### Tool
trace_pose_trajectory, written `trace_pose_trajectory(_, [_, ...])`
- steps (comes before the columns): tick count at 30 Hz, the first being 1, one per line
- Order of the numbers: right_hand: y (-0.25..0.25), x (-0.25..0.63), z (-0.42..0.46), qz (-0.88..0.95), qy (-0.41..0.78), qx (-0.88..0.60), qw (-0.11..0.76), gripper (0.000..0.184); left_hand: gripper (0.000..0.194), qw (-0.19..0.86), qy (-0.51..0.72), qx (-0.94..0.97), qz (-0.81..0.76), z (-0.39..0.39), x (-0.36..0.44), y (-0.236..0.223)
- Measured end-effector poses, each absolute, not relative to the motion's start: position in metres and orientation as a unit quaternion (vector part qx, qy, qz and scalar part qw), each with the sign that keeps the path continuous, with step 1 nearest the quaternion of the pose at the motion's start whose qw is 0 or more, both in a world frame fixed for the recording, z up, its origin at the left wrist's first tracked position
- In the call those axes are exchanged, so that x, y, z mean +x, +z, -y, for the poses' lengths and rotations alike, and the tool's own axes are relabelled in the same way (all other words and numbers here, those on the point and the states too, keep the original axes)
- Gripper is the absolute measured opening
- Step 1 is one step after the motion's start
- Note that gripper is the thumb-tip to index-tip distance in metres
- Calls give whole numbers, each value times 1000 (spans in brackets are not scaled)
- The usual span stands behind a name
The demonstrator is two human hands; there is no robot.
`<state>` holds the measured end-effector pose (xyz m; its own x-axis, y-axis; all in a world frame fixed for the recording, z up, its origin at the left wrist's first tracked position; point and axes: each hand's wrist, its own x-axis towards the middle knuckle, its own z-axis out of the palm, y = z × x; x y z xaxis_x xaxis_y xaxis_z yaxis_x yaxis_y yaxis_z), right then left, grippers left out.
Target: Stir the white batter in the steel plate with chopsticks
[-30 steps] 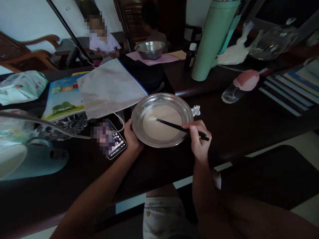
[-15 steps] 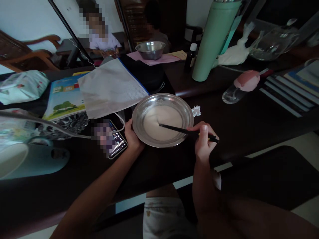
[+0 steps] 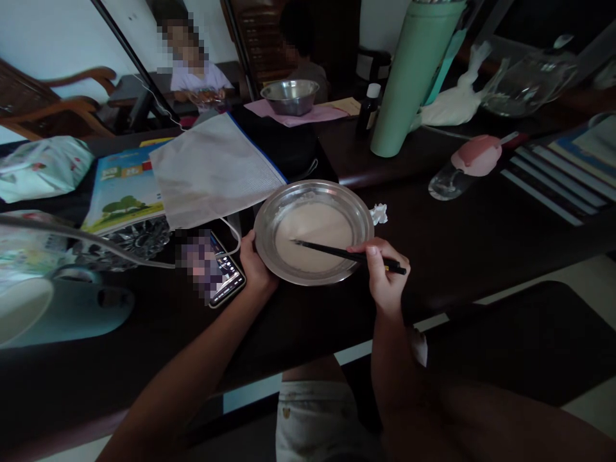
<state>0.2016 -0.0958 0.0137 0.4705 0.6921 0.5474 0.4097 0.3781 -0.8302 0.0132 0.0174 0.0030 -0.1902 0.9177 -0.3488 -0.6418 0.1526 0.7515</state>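
A shiny metal bowl (image 3: 359, 199) with a wide rim stands on the dark table, partly filled with a pale, creamy batter (image 3: 317, 221). My left hand (image 3: 255, 266) grips the bowl's left rim, its thumb on the edge and the other fingers hidden beneath. Black chopsticks (image 3: 332, 249) are pinched in my right hand (image 3: 387, 273) at the bowl's right side. Their tips dip into the batter left of its middle. Close to my left wrist lies a lit phone (image 3: 224, 282) with a white cable.
Left are a pale blue mug (image 3: 72, 314), a glass dish (image 3: 128, 244), a book (image 3: 125, 186) and a mesh pouch (image 3: 206, 167). Behind stand another metal bowl (image 3: 291, 99), a dark bottle (image 3: 368, 109) and a green flask (image 3: 409, 83). Right are a pink-lidded bottle (image 3: 474, 157) and stacked books (image 3: 553, 176). Two people sit beyond.
My right hand has moved a little left, carrying the chopstick tips leftward through the batter. My left hand and the bowl have stayed nearly in place.
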Motion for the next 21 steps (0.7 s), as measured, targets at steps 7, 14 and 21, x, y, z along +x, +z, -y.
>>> trace_pose_trajectory(7, [12, 202, 95, 462, 77, -534, 704, 48, 23, 614, 628, 168, -448, -18, 13, 0])
trace_pose_trajectory(14, [13, 202, 94, 482, 64, -542, 685, 41, 22, 616, 623, 146, -459, -17, 14, 4])
trace_pose_trajectory(21, [12, 202, 95, 516, 93, -535, 663, 42, 21, 612, 630, 151, -453, -17, 14, 4])
